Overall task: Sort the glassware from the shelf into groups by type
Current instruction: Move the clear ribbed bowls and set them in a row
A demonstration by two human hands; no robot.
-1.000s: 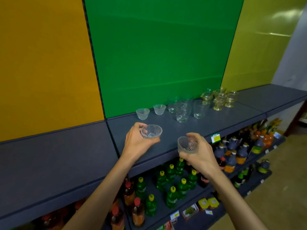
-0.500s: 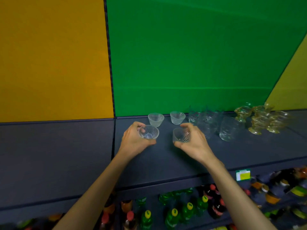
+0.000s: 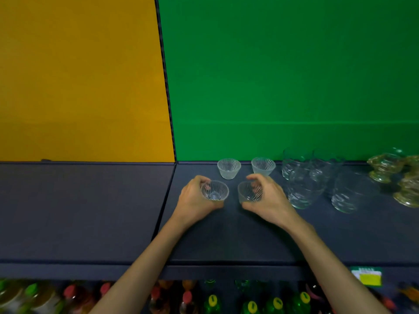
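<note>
My left hand (image 3: 195,200) grips a small ribbed clear glass cup (image 3: 215,191) on the dark shelf (image 3: 226,234). My right hand (image 3: 267,198) grips a matching ribbed cup (image 3: 249,194) beside it. Both cups sit low at the shelf surface, just in front of two more ribbed cups (image 3: 229,168) (image 3: 263,166) standing by the green back wall. To the right stand several larger clear tumblers (image 3: 303,189), and further right several amber footed glasses (image 3: 385,166).
The shelf's left section (image 3: 86,207) lies under the yellow wall panel. Below the shelf's front edge are rows of green and red-capped bottles (image 3: 212,302). A yellow-green price tag (image 3: 367,276) hangs on the shelf edge at the right.
Both hands carried their ribbed cups forward and down toward the two cups at the back. The camera moved closer and left, so the amber glasses slid to the right edge.
</note>
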